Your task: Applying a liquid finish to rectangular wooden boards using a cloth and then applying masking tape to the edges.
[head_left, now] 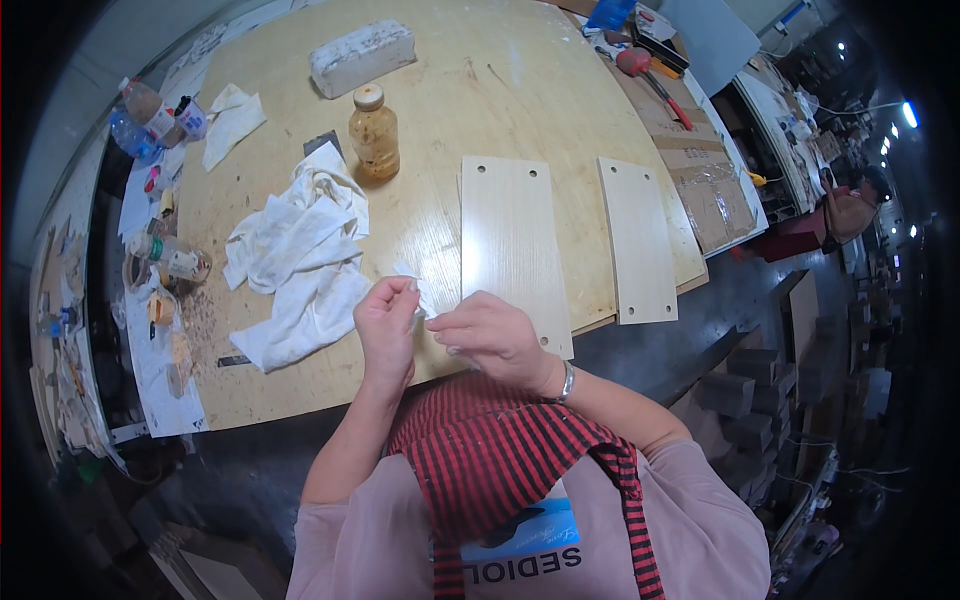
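Note:
Between my two hands, just above the near edge of the table, is a small thin white piece of cloth or paper (425, 297). The fingers of my left hand (387, 318) pinch its left side. My right hand (490, 335), with a silver band at the wrist, pinches the other side. Under and beyond my right hand lies a pale wooden panel (508, 230) with holes near its corners. A second, narrower drilled panel (638, 240) rests to the right, jutting over the table edge. Left of my hands, a large white rag (300, 250) lies crumpled.
A capped glass jar (375, 135) with brownish contents and a whitish block (362, 58) stand farther back on the table (470, 80). Plastic bottles (150, 110) crowd the left edge. At right, a red-handled tool (668, 95) lies on cardboard (705, 185); another person (850, 215) is beyond.

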The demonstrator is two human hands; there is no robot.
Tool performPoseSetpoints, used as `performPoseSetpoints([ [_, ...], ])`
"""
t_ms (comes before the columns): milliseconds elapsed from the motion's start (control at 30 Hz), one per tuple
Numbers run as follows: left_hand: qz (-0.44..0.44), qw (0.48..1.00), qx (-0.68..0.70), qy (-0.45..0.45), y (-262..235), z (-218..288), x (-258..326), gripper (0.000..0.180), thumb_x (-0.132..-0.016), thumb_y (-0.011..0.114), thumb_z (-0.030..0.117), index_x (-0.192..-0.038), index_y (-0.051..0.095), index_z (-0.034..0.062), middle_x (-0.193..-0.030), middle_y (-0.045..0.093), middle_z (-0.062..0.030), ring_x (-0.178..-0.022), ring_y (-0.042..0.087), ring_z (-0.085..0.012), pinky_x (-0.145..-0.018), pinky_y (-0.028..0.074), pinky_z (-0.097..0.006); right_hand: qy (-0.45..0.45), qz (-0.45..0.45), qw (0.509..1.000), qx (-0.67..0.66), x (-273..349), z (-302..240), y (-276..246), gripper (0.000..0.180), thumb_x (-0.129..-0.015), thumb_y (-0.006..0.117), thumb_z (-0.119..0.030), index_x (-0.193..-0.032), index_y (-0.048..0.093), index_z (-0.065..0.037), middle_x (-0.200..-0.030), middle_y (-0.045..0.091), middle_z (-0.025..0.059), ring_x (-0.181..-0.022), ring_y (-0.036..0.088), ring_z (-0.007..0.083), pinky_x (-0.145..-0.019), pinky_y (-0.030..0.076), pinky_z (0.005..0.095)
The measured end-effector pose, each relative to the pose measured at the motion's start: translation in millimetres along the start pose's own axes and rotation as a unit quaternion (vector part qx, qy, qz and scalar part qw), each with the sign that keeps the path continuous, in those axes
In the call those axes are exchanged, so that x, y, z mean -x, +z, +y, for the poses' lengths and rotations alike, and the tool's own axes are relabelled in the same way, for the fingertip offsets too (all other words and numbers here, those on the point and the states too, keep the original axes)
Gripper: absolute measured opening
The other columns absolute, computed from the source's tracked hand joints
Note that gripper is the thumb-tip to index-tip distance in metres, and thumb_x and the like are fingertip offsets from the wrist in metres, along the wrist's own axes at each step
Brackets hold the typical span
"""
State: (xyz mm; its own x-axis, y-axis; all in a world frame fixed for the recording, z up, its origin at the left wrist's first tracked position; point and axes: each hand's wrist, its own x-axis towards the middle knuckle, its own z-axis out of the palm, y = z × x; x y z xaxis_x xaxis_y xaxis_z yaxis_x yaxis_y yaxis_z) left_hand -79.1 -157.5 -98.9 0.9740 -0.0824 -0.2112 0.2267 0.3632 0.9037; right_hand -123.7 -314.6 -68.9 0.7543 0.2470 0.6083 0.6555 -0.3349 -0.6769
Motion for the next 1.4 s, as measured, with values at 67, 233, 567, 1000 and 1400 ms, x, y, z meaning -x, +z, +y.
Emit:
performPoseSetpoints([
  [67,0.01,1.0,-0.005,0.008,-2,-1,1,0.005,-0.09,0.059,0.003,-0.089,0.062,-0.0006,-0.076,0.057,0.0021,-0.067,0.049,-0.0027,-0.06,0.038,-0.018,0.053,-0.003,0.996,-0.065,-1,-1,1,0.024,-0.071,0.066,0.005,-0.094,0.07,-0.003,-0.099,0.069,0.0077,-0.081,0.06,0.0243,-0.067,0.051,0.0308],
  [233,-0.009,0.999,-0.034,0.015,-3,1,7,0.005,-0.091,0.059,0.004,-0.089,0.061,-0.0001,-0.075,0.056,0.0033,-0.064,0.046,-0.002,-0.057,0.036,-0.019,0.421,0.058,0.843,-0.33,-6,-15,-3,0.012,-0.085,0.062,0.002,-0.095,0.068,0.002,-0.091,0.07,0.0115,-0.07,0.062,0.0162,-0.066,0.052,0.0258],
  [567,-0.213,0.95,-0.157,0.165,8,22,24,0.006,-0.086,0.062,-0.003,-0.091,0.066,-0.0037,-0.081,0.066,-0.0068,-0.075,0.061,-0.0111,-0.068,0.048,-0.023,0.479,0.135,0.725,-0.476,1,7,3,0.016,-0.085,0.068,-0.006,-0.099,0.064,0.001,-0.076,0.065,0.0065,-0.059,0.059,0.0085,-0.05,0.046,0.0204],
  [1000,-0.197,0.954,-0.15,0.169,15,23,24,0.011,-0.085,0.064,-0.003,-0.095,0.068,-0.0034,-0.077,0.066,-0.0043,-0.069,0.059,-0.0098,-0.064,0.047,-0.022,0.391,0.0,0.868,-0.305,-9,-16,-15,0.017,-0.084,0.067,-0.003,-0.098,0.07,0.005,-0.076,0.067,0.0055,-0.068,0.061,0.0078,-0.062,0.05,0.0214],
  [1400,-0.071,0.982,-0.176,0.026,-7,14,20,0.007,-0.087,0.066,0.006,-0.089,0.069,0.0,-0.071,0.055,0.0042,-0.062,0.044,-0.0053,-0.057,0.034,-0.019,0.419,0.108,0.815,-0.386,-4,-1,-17,0.018,-0.091,0.059,-0.006,-0.1,0.068,0.006,-0.083,0.069,0.0118,-0.079,0.065,0.0147,-0.078,0.052,0.0267],
])
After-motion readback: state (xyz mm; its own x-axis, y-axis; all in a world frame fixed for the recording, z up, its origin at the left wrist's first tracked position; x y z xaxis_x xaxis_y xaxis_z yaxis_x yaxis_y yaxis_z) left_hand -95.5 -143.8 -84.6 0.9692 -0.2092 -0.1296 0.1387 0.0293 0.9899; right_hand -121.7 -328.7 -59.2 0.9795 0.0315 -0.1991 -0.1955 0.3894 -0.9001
